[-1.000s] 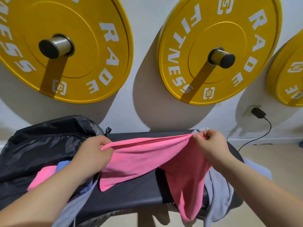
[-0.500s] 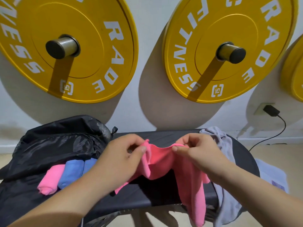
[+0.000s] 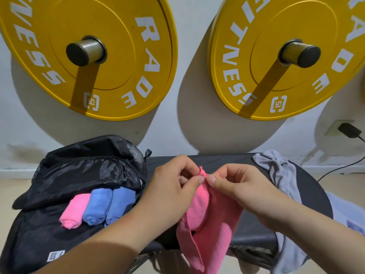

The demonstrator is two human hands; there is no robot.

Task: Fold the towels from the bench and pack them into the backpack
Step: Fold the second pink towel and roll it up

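Drawing together since the earlier frame, the left hand is pinching the pink towel by its top corners at centre frame, with the right hand pinching alongside. Its tail is hanging past the counter edge, so mismatched corners or a slackening pinch are risking a crooked fold or a drop.

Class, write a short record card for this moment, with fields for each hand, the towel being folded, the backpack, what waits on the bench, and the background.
left hand: pinches the pink towel at its top edge
right hand: pinches the same edge, beside the left hand
pink towel: doubled, hanging over the bench front
backpack: black, open, at the bench's left end
packed: one pink roll, two blue rolls
waiting: grey towel draped over the bench's right end
background: yellow plates on wall pegs
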